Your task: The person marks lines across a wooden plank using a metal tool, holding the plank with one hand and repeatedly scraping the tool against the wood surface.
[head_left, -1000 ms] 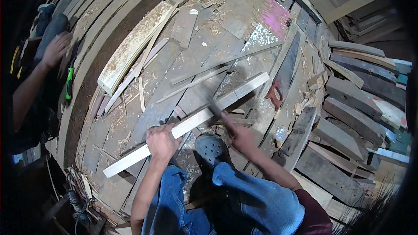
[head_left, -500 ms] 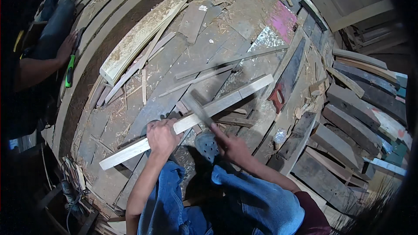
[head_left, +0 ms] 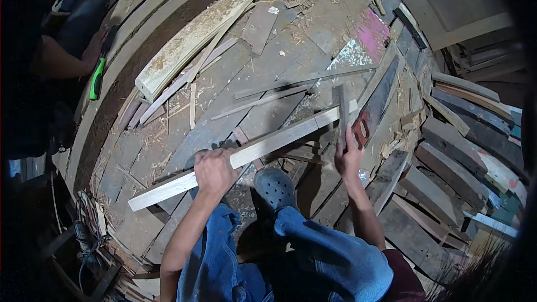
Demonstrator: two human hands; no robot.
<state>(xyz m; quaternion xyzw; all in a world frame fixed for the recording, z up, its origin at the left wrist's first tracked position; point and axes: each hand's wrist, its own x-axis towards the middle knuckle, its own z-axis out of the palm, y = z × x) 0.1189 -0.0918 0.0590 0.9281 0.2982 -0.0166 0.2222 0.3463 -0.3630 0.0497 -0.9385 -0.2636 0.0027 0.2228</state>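
Observation:
My left hand (head_left: pixel 213 170) is wrapped over a long pale wooden batten (head_left: pixel 274 141), which lies at a slant with its far right end higher in view. A thin dark line crosses the batten near that end. My right hand (head_left: pixel 349 156) is closed round a flat, narrow grey-brown bar (head_left: pixel 343 109). The bar stands near the batten's right end; whether it touches the wood I cannot tell, nor its exact kind. Just right of it lies a handsaw (head_left: pixel 383 98) with a red handle, partly behind my fingers. A grey clog (head_left: pixel 274 187) on my foot is below the batten.
Thick pale timber (head_left: pixel 190 45) and thin strips lie at the upper left. Shavings litter the plank floor. Dark blocks (head_left: pixel 453 168) line the right side. At the far left, another person's hand (head_left: pixel 96 47) is beside a green-handled tool (head_left: pixel 97 80).
My right hand has swung right and away with the bar, from the middle of the batten to its right end. My left hand keeps its hold on the batten.

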